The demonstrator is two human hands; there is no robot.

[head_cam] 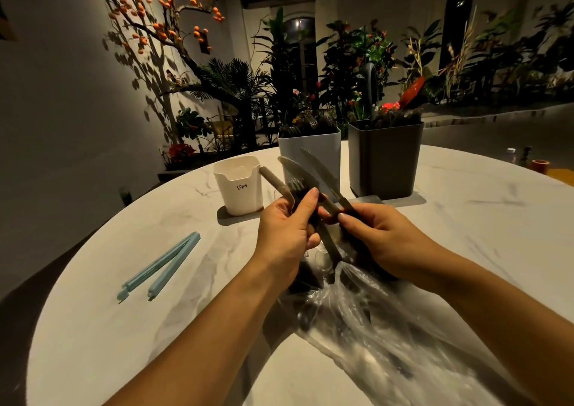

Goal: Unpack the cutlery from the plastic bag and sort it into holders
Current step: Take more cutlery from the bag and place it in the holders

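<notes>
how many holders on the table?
3: small white holder at left, taller white holder in the middle behind the hands, dark holder at right. None seems hidden.

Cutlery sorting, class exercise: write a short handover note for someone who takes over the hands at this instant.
Left hand grips a bunch of cutlery: a fork and knives fanned upward.
Right hand pinches one knife of that bunch by its handle.
Plastic bag lies open on the table under the wrists; dark pieces seem to remain inside.
Done: the white holder and grey holder already hold cutlery.
Left: sort the held pieces, empty the bag. The small cream holder shows nothing inside from here.
</notes>
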